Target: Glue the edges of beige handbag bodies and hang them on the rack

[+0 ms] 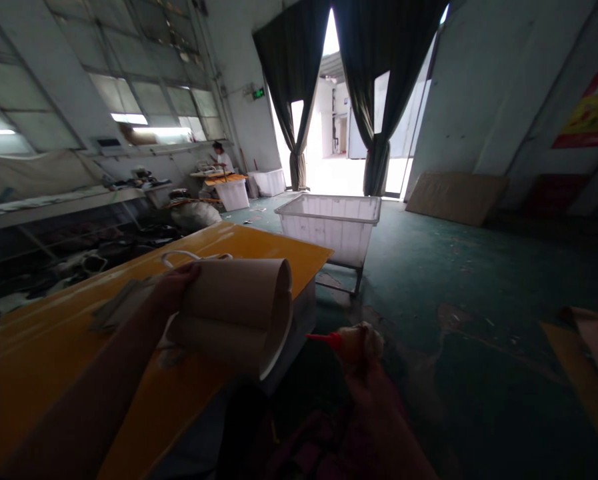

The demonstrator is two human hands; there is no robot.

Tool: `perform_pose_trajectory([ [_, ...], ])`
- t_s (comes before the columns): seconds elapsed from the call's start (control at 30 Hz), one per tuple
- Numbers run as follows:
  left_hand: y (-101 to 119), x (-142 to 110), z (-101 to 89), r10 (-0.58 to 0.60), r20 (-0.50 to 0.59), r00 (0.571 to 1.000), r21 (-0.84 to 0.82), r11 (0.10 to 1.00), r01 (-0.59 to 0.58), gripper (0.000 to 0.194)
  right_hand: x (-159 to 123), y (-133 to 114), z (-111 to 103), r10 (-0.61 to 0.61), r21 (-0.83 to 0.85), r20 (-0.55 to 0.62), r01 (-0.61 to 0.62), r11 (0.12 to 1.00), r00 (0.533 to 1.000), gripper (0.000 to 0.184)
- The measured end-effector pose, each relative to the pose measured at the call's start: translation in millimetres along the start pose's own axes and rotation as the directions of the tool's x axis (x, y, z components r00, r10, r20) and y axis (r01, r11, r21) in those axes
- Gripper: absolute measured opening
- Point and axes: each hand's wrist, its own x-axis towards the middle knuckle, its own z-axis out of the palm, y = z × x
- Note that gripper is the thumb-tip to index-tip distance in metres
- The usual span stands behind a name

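While the yellow worktop (pixel 53 347) takes up the lower left, the left hand (pixel 176 287) has its fingers wrapped round a curled tan paper bag (pixel 233 313) with a white rope handle (pixel 193 256), held out over the worktop's far corner. Way back at the end of the room a co-worker (pixel 222 159) sits working, and a white plastic bin (pixel 329 230) on a metal frame stands just past the worktop. The right hand (pixel 363 353) is closed on a squeeze bottle (pixel 351 343) with a red nozzle (pixel 326 339), its tip just beside the bag. Over on the right, there's a cardboard sheet (pixel 456 199) leaning on the wall, plus a red-and-yellow poster (pixel 596 110).
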Motion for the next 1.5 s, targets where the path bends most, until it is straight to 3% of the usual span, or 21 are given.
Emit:
perform_pose_trajectory([
  [0.07, -18.2, -9.9, 2.9, -0.15, 0.032, 0.988, -0.056, 0.987, 0.152, 0.047, 13.5, 3.8, -4.6, -0.049, -0.052, -0.005, 0.049, 0.997, 0.999, 0.056],
  [0.13, -34.9, -19.7, 5.5, -0.225, 0.019, 0.974, -0.103, 0.969, 0.226, 0.052, 25.8, 10.1, -3.2, -0.093, -0.081, -0.035, 0.09, 0.993, 0.995, 0.049],
  [0.23, -49.0, -30.4, 6.5, -0.248, -0.001, 0.969, -0.133, 0.96, 0.246, 0.056, 44.5, 21.6, 8.3, -0.147, -0.094, -0.076, 0.14, 0.986, 0.986, 0.044],
  [0.47, -52.6, -38.1, 3.9, -0.327, -0.115, 0.938, -0.161, 0.938, 0.307, 0.046, 101.6, 44.3, 41.5, -0.29, -0.203, -0.109, 0.264, 0.943, 0.951, 0.049],
  [0.67, -57.4, -42.5, 1.0, -0.331, -0.133, 0.934, -0.234, 0.926, 0.295, 0.052, 130.5, 59.9, 43.2, -0.316, -0.252, -0.15, 0.273, 0.928, 0.937, 0.05],
  [1.03, -70.0, -44.8, 0.9, -0.324, -0.102, 0.941, -0.269, 0.919, 0.288, 0.061, 99.2, 64.8, 16.8, -0.241, -0.258, -0.23, 0.18, 0.949, 0.943, 0.057],
  [1.23, -66.0, -47.8, 2.6, -0.287, -0.125, 0.95, -0.296, 0.924, 0.24, 0.064, 89.7, 67.1, 8.8, -0.205, -0.252, -0.2, 0.152, 0.956, 0.958, 0.057],
  [1.5, -77.9, -46.6, -1.7, -0.312, -0.105, 0.944, -0.34, 0.904, 0.26, 0.062, 48.2, 76.1, -8.8, -0.121, -0.259, -0.168, 0.075, 0.963, 0.978, 0.061],
])
